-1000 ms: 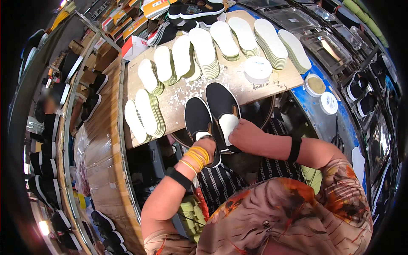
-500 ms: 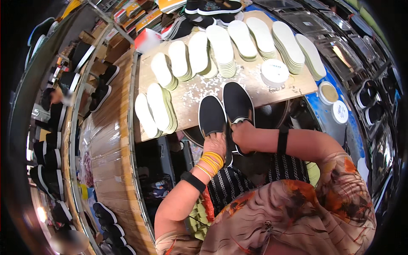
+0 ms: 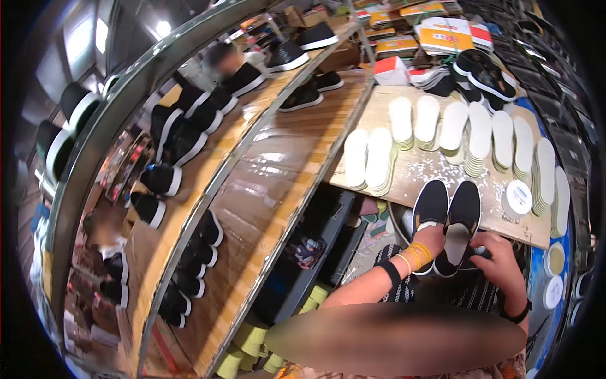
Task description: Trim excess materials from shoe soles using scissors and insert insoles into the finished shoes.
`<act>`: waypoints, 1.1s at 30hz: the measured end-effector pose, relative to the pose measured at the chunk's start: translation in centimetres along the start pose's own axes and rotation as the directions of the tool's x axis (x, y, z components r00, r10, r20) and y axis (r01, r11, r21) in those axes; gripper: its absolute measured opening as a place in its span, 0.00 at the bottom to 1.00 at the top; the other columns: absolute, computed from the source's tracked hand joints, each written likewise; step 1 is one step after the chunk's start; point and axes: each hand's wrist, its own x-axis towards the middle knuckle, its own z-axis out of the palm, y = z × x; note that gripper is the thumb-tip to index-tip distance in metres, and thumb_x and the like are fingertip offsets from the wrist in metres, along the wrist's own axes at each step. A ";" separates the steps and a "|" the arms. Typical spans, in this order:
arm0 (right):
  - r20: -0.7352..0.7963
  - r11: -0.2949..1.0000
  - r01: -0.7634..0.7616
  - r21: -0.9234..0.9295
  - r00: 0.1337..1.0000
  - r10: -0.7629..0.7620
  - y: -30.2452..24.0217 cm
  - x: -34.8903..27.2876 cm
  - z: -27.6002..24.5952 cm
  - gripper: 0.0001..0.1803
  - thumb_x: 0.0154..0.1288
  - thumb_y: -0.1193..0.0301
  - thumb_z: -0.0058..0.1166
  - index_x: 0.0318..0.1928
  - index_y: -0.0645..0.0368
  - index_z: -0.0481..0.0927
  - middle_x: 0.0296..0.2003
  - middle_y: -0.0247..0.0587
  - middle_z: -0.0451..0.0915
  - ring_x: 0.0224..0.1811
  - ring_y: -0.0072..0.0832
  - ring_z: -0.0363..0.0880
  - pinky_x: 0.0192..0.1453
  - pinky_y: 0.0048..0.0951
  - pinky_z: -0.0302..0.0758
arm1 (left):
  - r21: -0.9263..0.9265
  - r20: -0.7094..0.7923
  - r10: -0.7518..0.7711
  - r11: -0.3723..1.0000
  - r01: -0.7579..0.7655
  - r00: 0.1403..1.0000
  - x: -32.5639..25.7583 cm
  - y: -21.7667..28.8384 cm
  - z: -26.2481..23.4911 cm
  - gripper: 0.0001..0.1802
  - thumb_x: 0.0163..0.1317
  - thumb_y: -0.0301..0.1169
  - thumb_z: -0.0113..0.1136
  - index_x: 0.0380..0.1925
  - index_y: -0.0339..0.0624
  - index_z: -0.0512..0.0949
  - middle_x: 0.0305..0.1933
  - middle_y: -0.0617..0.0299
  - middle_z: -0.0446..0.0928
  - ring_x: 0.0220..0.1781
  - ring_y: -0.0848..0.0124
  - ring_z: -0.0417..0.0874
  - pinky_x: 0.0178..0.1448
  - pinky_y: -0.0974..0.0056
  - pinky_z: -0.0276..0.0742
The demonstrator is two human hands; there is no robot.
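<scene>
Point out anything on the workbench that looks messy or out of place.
White crumbs or powder lie scattered over the wooden bench between the insole stacks and the two black shoes. Nothing else stands out.

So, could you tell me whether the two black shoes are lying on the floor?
No, the black shoes sit on the table edge.

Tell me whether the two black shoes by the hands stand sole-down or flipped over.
Sole-down. Both black shoes sit side by side on the wooden board, openings up, pale insoles visible inside; the left hand rests on one.
</scene>
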 end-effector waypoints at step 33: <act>-0.028 0.682 -0.708 -0.183 0.697 0.717 14.9 -11.9 -8.7 0.21 0.52 0.63 0.58 0.46 0.58 0.77 0.39 0.48 0.80 0.43 0.42 0.78 0.47 0.38 0.73 | -0.382 0.553 0.291 0.921 -0.073 0.780 5.1 -8.7 -7.1 0.11 0.61 0.27 0.56 0.43 0.34 0.77 0.47 0.55 0.78 0.49 0.65 0.78 0.57 0.64 0.71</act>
